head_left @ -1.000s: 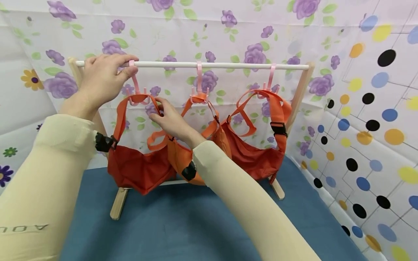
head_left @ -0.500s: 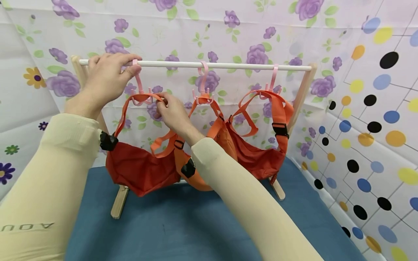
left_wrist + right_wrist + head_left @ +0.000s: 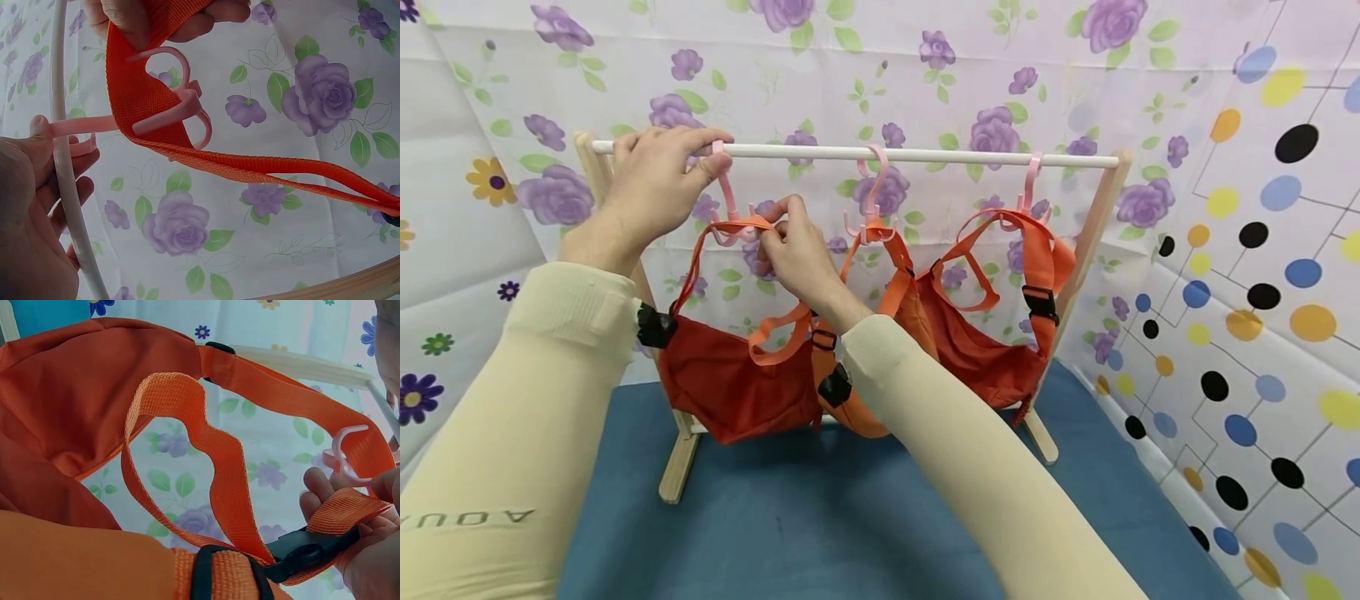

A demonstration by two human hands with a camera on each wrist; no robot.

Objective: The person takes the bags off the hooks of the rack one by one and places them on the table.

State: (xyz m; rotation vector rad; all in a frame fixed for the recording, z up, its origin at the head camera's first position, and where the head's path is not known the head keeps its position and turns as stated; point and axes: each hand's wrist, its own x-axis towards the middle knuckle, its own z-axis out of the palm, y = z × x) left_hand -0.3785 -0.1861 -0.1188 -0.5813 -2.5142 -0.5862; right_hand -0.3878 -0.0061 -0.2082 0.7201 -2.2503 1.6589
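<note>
Orange strap [image 3: 137, 87] on the pink hook [image 3: 728, 196] just got lifted sideways, right hand's [image 3: 801, 258] grip pinched on it; left hand [image 3: 655, 187] clamped the hook. Red bag [image 3: 737, 383] hung below, so imo the strap wasn't settled yet.

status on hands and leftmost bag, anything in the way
Left hand gripping white rail at pink hook. Right hand pinching orange strap. Red bag hanging by it. Orange bag close alongside.

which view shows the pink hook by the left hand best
The left wrist view: the pink hook looks large there, its curved prongs plain. The head view shows it small; the right wrist view catches only part, near the right edge.
</note>
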